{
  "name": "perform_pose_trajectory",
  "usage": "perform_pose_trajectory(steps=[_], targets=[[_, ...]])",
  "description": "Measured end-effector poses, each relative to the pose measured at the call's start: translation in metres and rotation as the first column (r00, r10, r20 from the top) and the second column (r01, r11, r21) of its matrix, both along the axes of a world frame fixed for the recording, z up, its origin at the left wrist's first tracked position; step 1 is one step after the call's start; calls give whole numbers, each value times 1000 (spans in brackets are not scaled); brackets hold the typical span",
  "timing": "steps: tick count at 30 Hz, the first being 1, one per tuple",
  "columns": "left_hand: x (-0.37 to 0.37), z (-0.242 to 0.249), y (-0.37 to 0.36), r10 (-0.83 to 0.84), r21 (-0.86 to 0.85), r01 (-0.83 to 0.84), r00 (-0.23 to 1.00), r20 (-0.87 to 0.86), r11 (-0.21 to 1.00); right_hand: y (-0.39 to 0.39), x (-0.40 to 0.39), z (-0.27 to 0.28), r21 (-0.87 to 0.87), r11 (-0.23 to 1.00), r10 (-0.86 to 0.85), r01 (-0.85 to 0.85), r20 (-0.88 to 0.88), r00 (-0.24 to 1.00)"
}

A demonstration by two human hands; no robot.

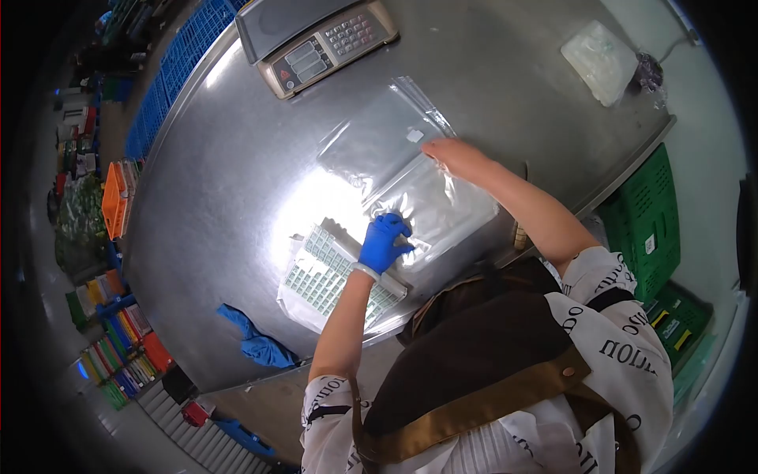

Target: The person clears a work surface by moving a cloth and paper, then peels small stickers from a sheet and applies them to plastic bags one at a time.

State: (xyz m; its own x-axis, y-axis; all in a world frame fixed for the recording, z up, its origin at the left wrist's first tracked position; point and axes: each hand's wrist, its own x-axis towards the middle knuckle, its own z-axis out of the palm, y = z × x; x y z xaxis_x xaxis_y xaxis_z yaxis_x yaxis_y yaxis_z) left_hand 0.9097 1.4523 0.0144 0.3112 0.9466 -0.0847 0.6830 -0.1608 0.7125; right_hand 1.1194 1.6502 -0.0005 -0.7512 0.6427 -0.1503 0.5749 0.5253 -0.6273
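A stack of clear plastic bags (454, 207) lies flat on the metal table, with a small white label (414, 136) on its upper part. My right hand (456, 156), bare, is closed at the right side of the stack, its fingers on the plastic near that label. Over the lower left edge of the bags is my left hand (384, 242) in a blue glove, fingers bent, with a gap between thumb and forefinger. Sheets of printed pale-green labels (320, 272) lie beside and partly under my left wrist.
A weighing scale (328, 47) with a keypad stands at the far edge of the table (213, 213). A blue glove (257, 340) lies near the front left edge. A white plastic package (600, 62) rests at the far right. Green crates (647, 225) stand off the table's right side.
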Motion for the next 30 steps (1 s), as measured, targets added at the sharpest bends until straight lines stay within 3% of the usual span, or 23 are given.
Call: perform_pose_trajectory(steps=[2,5,7,8,9,11,13,14,15,17,19,22,25,26,30], targets=[[-6,-27,-3,94,-136,-77,988,121,988,2,2,9,314,949,-20,-18,116,993],[-21,-39,0,332,-368,-202,881,336,908,8,10,46,99,991,-112,95,176,978],[-40,-30,0,558,-500,-306,665,496,810,2,7,79,261,934,-247,246,-27,969],[-63,-27,3,609,-403,-463,669,426,790,-7,6,86,315,890,-302,330,-134,944],[-89,-25,9,661,-286,-596,660,357,750,-15,7,85,424,861,-227,279,-171,959],[-113,16,27,790,-321,-764,374,486,559,-28,10,84,633,749,-66,196,-224,972],[-153,17,16,634,-234,-590,716,292,773,-56,2,67,557,830,189,-17,-253,949],[-172,5,6,532,-293,-478,836,137,828,-74,-5,62,446,894,187,-51,-267,945],[-178,6,0,304,-189,-323,945,-120,927,-94,-14,57,323,943,182,-86,-281,942],[-176,20,-7,176,-334,-252,955,-240,908,-125,-32,45,-175,979,49,-101,-279,959],[-170,32,-9,302,-529,-284,952,-54,800,-148,-56,42,-409,899,19,-157,-322,947],[-151,71,-2,466,-668,-294,880,89,684,-175,-88,45,-457,885,-58,-86,-292,955],[-137,98,-1,557,-665,-275,790,256,695,-172,-100,49,-617,776,-75,-130,-295,952],[-132,105,0,523,-596,-348,840,146,724,-169,-100,52,-622,771,-84,-140,-317,945],[-117,109,-7,634,-553,-444,743,213,705,-150,-92,56,-610,770,-98,-187,-403,910]])
